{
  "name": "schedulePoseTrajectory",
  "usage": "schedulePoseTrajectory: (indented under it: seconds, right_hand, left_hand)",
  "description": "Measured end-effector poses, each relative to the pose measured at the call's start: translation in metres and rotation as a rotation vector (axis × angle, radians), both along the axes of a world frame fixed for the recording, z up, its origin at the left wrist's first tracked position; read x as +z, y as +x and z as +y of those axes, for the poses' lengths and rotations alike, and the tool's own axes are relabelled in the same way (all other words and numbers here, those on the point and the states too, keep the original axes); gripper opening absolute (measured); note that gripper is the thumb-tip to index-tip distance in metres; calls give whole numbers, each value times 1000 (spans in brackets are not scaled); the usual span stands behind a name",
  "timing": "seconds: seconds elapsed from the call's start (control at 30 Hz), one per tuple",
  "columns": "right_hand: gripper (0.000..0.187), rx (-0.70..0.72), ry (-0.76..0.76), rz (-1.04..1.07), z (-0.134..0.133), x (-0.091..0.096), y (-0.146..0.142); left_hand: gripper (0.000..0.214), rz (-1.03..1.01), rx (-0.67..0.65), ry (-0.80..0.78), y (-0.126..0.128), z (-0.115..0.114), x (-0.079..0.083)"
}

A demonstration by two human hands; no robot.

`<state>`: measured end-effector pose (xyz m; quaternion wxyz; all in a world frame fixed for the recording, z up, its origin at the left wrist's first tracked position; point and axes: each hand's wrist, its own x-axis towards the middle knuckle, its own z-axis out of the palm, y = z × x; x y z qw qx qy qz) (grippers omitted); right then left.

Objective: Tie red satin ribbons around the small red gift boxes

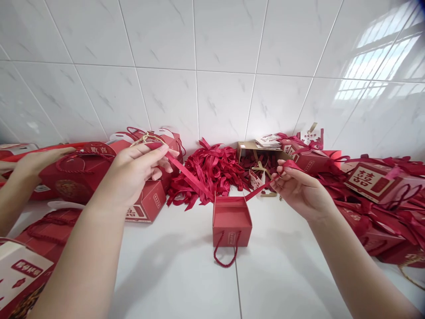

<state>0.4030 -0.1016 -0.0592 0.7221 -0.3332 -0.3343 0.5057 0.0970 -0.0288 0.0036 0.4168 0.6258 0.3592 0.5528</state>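
Note:
A small red gift box (231,221) with a dark red cord handle (226,265) stands in front of me on the white surface. A red ribbon (191,177) runs up from its back edge on both sides. On the left, my left hand (137,170) pinches one end of the ribbon between thumb and fingers, above the box. My right hand (299,188) is closed on the other end, raised to the right of the box. Where the ribbon passes behind the box is hidden. Directly behind lies a heap of loose red ribbons (212,170).
An open cardboard box (244,148) holding tags sits against the tiled wall (226,102). Ribboned gift boxes (372,184) pile up at right, more red boxes (78,175) at left. Another person's arm (25,177) reaches in from the far left.

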Motion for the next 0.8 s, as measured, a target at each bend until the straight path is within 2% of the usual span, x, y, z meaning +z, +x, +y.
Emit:
schedulePoseTrajectory:
  seconds: [0.07,0.27,0.4,0.5,0.63,0.8]
  right_hand:
    - [10,-33,26,-44,0,0,1]
    - [15,-126,93,-92,3,0,1]
    - [16,-203,148,-122,6,4,1]
    - [19,-250,201,-157,7,9,0]
    - [15,-219,245,-237,7,22,-7]
    - [19,-225,252,-328,9,42,-24]
  left_hand:
    - [10,-47,-52,-48,1,-1,3]
    - [7,-319,-181,-241,3,9,3]
    - [5,-459,-233,-282,7,16,3]
    - [9,-457,-259,-217,9,18,7]
    - [7,-266,-394,-82,11,19,12]
    - [20,-176,-312,91,29,17,14]
